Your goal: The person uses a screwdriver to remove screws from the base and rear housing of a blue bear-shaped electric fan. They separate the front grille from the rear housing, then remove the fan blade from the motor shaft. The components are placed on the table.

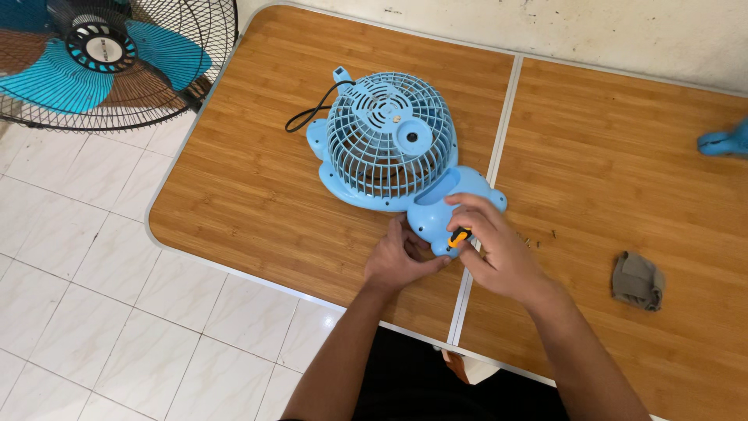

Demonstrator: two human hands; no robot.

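A small light-blue table fan [389, 140] lies on its back on the wooden table [249, 187], grille up, with a black cord at its far left. My right hand [495, 245] grips a small screwdriver [459, 235] with an orange and black handle, its tip at the fan's blue base [436, 214]. My left hand [399, 261] rests against the near end of that base, fingers curled around it.
A large standing fan [101, 58] with turquoise blades is at the top left over the white tiled floor. A crumpled grey cloth [637, 279] lies on the right table half. Several tiny screws [538, 240] lie beside my right hand. A blue part [725, 142] sits at the right edge.
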